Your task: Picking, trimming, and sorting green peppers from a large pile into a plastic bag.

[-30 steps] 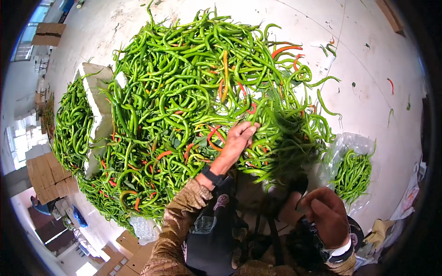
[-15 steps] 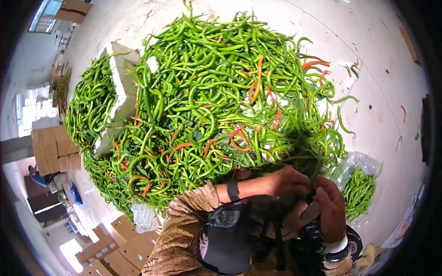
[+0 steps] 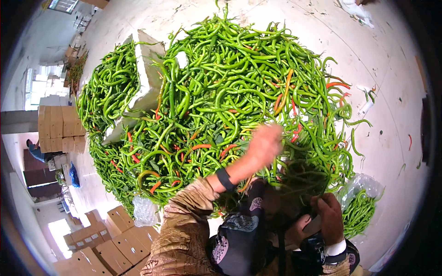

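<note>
My left hand blurred over the chili pile on the floor, grip unclear. My right hand low by my lap, closed on something dark, near a bag of chilies.

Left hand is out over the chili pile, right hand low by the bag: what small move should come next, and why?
Probably lower the left hand to grasp green chilies: it is blurred, over the pile's near edge, seemingly empty. The right hand stays beside the clear bag.
</note>
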{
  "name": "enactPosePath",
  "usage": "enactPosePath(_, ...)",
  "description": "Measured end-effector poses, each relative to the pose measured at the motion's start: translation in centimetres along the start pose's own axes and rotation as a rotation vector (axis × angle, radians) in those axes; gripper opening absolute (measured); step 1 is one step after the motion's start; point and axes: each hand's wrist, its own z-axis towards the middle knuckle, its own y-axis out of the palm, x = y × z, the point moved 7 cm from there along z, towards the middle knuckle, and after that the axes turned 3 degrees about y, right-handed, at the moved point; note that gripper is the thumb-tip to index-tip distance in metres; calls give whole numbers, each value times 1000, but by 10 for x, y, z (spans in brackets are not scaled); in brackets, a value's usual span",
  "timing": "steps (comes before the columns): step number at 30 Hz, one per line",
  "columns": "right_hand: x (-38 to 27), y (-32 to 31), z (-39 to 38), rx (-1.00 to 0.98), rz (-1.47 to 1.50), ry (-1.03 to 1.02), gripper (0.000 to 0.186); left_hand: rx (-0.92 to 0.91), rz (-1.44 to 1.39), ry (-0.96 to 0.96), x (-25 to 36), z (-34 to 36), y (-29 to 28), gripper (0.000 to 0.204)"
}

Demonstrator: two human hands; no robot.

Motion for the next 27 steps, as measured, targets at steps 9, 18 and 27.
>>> enactPosePath(9, -4, 14, 1, -16, 47, 90, 23, 143, 499, -226, -148, -26, -98, 47)
enactPosePath(18, -12, 23, -9, -134, 23, 106, 23, -214, 446, 87, -18, -133, -46, 33)
enactPosePath(27, -12, 30, -9, -133, 48, 123, 23, -519, -104, -244, -21, -202, -31, 33)
